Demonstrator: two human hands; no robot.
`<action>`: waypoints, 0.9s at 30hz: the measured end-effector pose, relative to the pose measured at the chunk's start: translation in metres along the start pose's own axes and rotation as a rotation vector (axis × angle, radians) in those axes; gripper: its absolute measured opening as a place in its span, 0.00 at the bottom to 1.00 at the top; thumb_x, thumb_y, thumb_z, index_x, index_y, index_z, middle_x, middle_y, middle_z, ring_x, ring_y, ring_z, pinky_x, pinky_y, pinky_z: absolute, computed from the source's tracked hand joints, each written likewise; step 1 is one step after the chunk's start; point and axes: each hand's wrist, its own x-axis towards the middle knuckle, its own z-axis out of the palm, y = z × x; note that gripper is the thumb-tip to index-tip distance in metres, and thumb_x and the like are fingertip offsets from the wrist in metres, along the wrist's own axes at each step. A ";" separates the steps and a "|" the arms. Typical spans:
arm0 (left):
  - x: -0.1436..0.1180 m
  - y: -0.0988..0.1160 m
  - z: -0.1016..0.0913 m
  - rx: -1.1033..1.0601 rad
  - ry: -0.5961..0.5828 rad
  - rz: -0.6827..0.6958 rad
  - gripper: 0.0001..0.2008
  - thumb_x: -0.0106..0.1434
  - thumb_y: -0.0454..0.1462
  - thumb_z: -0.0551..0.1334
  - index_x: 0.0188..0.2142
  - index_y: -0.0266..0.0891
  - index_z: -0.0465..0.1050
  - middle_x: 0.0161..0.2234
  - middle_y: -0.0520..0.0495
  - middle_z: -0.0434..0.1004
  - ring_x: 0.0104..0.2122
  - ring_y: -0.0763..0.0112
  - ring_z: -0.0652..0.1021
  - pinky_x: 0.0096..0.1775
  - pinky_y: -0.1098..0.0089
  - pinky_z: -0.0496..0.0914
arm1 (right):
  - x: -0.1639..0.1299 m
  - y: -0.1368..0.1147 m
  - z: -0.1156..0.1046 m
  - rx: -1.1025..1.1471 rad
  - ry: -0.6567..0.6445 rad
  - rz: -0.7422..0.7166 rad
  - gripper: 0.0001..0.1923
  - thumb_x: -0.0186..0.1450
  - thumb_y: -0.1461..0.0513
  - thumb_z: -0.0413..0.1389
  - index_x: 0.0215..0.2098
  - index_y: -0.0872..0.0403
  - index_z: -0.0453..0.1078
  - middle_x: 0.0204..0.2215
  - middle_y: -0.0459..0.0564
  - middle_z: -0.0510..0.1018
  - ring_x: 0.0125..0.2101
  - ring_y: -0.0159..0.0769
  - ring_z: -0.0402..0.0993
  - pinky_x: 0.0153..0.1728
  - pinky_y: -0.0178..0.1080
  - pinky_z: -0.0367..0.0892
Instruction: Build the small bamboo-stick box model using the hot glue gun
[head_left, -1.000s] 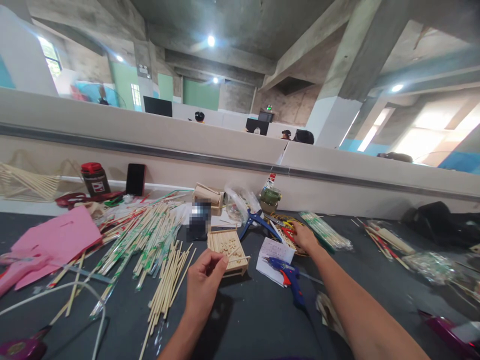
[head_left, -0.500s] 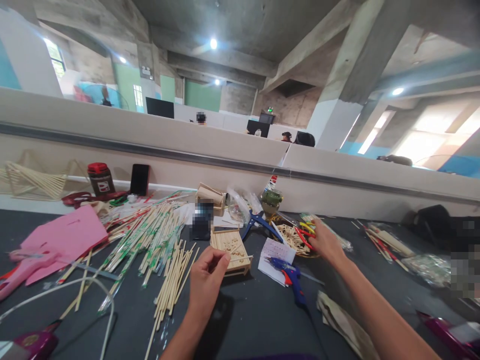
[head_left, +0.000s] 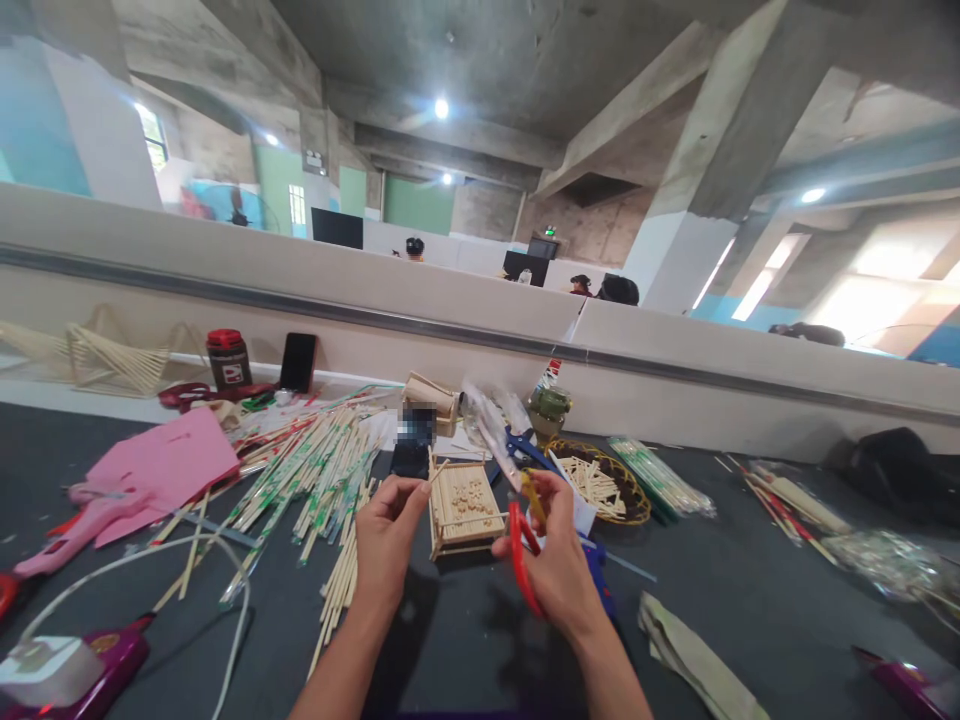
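My left hand (head_left: pixel 388 545) pinches a short thin wooden stick (head_left: pixel 439 469) between thumb and fingertips. It is at the left side of a small stick-built wooden model (head_left: pixel 466 540), whose top carries several tiny wooden pieces. My right hand (head_left: pixel 562 560) grips a pair of scissors (head_left: pixel 520 560) by red and yellow handles, just right of the model. The blades point up and away and are blurred. A blue glue gun (head_left: pixel 598 572) lies partly hidden behind my right hand.
Bundles of wooden sticks (head_left: pixel 330 470) cover the left side, beside pink sheets (head_left: pixel 169 455). A woven basket (head_left: pixel 643 500) holds cut sticks at right. Behind stand a jar (head_left: pixel 550 410) and a phone (head_left: pixel 298 363). A folded cloth (head_left: pixel 697 655) and a white cable (head_left: pixel 244 600) lie nearer.
My right hand has lifted the scissors from beside the basket and brought them left, near the model. My left hand still pinches the stick, now shifted slightly left.
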 end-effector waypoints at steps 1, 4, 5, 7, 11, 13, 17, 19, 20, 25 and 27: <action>0.001 0.000 -0.001 0.001 0.007 0.009 0.11 0.55 0.44 0.67 0.29 0.38 0.77 0.25 0.53 0.72 0.28 0.73 0.71 0.31 0.75 0.65 | -0.004 -0.001 0.007 -0.060 -0.012 -0.021 0.43 0.52 0.57 0.65 0.61 0.50 0.51 0.46 0.53 0.71 0.37 0.38 0.76 0.37 0.39 0.74; 0.000 0.000 -0.003 0.003 0.011 0.018 0.10 0.57 0.44 0.67 0.29 0.38 0.76 0.25 0.53 0.71 0.27 0.74 0.70 0.30 0.75 0.64 | -0.015 0.002 0.017 -0.233 -0.126 -0.126 0.46 0.55 0.58 0.63 0.66 0.49 0.48 0.47 0.54 0.70 0.42 0.43 0.74 0.41 0.42 0.73; 0.000 -0.001 -0.003 0.002 0.012 0.019 0.10 0.58 0.43 0.66 0.29 0.38 0.76 0.26 0.53 0.71 0.27 0.74 0.70 0.30 0.75 0.64 | -0.017 0.003 0.017 -0.277 -0.159 -0.160 0.43 0.55 0.58 0.63 0.65 0.48 0.50 0.46 0.54 0.69 0.43 0.44 0.73 0.42 0.43 0.73; -0.002 -0.001 -0.003 0.000 0.020 0.033 0.10 0.58 0.43 0.66 0.30 0.38 0.76 0.26 0.53 0.70 0.28 0.74 0.70 0.31 0.75 0.64 | -0.019 0.004 0.017 -0.334 -0.180 -0.194 0.38 0.56 0.59 0.62 0.63 0.48 0.56 0.46 0.54 0.68 0.43 0.44 0.72 0.42 0.43 0.73; -0.005 -0.001 -0.003 -0.007 0.049 0.092 0.08 0.60 0.41 0.65 0.31 0.39 0.76 0.27 0.53 0.68 0.28 0.75 0.69 0.31 0.75 0.63 | -0.019 0.002 0.016 -0.344 -0.158 -0.191 0.34 0.57 0.60 0.61 0.61 0.48 0.57 0.49 0.55 0.66 0.46 0.46 0.70 0.45 0.44 0.71; -0.006 -0.001 -0.002 -0.016 0.052 0.119 0.07 0.60 0.40 0.65 0.31 0.39 0.75 0.27 0.53 0.68 0.28 0.75 0.68 0.30 0.76 0.62 | -0.020 0.002 0.018 -0.327 -0.173 -0.199 0.33 0.57 0.61 0.61 0.59 0.49 0.58 0.48 0.55 0.67 0.47 0.46 0.69 0.47 0.45 0.70; -0.007 -0.001 -0.001 -0.055 0.024 0.151 0.06 0.60 0.39 0.65 0.29 0.39 0.75 0.28 0.52 0.69 0.29 0.74 0.69 0.31 0.75 0.63 | -0.022 0.003 0.024 -0.296 -0.193 -0.205 0.30 0.56 0.62 0.62 0.56 0.49 0.60 0.47 0.53 0.67 0.48 0.46 0.68 0.47 0.44 0.69; -0.009 -0.001 0.000 -0.065 0.002 0.156 0.05 0.60 0.38 0.65 0.30 0.39 0.75 0.30 0.51 0.70 0.30 0.73 0.70 0.32 0.75 0.64 | -0.023 0.004 0.026 -0.276 -0.193 -0.210 0.30 0.56 0.62 0.62 0.55 0.49 0.60 0.47 0.53 0.67 0.48 0.45 0.68 0.47 0.43 0.69; -0.009 -0.001 0.000 -0.067 -0.009 0.158 0.05 0.60 0.38 0.65 0.30 0.39 0.76 0.30 0.51 0.70 0.30 0.73 0.71 0.32 0.75 0.64 | -0.023 0.005 0.026 -0.266 -0.192 -0.213 0.30 0.56 0.62 0.63 0.55 0.49 0.60 0.48 0.53 0.67 0.48 0.45 0.68 0.47 0.43 0.68; -0.013 0.003 0.002 -0.081 -0.056 0.170 0.03 0.58 0.37 0.66 0.31 0.40 0.76 0.29 0.52 0.68 0.28 0.75 0.70 0.28 0.77 0.64 | -0.024 0.005 0.027 -0.209 -0.198 -0.218 0.33 0.54 0.63 0.65 0.55 0.49 0.60 0.48 0.53 0.66 0.50 0.45 0.67 0.49 0.43 0.67; -0.015 0.006 0.003 -0.085 -0.066 0.174 0.03 0.58 0.37 0.66 0.31 0.40 0.76 0.29 0.52 0.68 0.27 0.75 0.71 0.28 0.77 0.65 | -0.024 0.005 0.027 -0.196 -0.196 -0.219 0.33 0.54 0.63 0.65 0.55 0.48 0.60 0.48 0.53 0.66 0.50 0.45 0.66 0.49 0.43 0.67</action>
